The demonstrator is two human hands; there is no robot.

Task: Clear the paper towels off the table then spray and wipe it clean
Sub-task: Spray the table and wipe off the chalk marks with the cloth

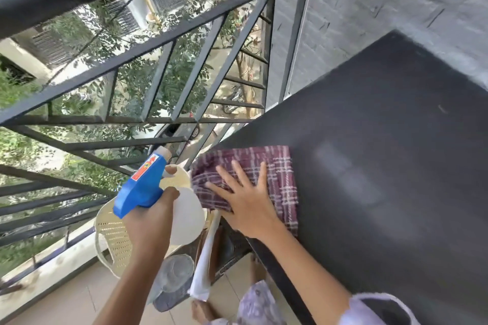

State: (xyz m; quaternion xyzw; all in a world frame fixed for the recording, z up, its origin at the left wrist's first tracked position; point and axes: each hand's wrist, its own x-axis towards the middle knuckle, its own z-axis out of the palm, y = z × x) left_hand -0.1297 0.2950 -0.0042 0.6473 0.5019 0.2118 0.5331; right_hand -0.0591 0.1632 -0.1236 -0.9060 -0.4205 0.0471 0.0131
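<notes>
A dark table (pixel 396 140) fills the right side of the head view. On its near-left corner lies a maroon plaid cloth (pixel 280 169). My right hand (pixel 245 203) presses flat on the cloth with its fingers spread. To the left, off the table's edge, my left hand (pixel 150 221) grips a white spray bottle (pixel 184 216) with a blue trigger head (pixel 142 185). The nozzle points up and away toward the railing. A white paper towel (pixel 206 258) hangs down below the table's edge between my arms.
A black metal railing (pixel 148 60) runs along the left, with trees beyond it. A cream plastic chair (pixel 113 240) stands below my left hand. A grey brick wall (pixel 369 2) rises behind the table. A clear plastic item (pixel 177 274) lies on the tiled floor.
</notes>
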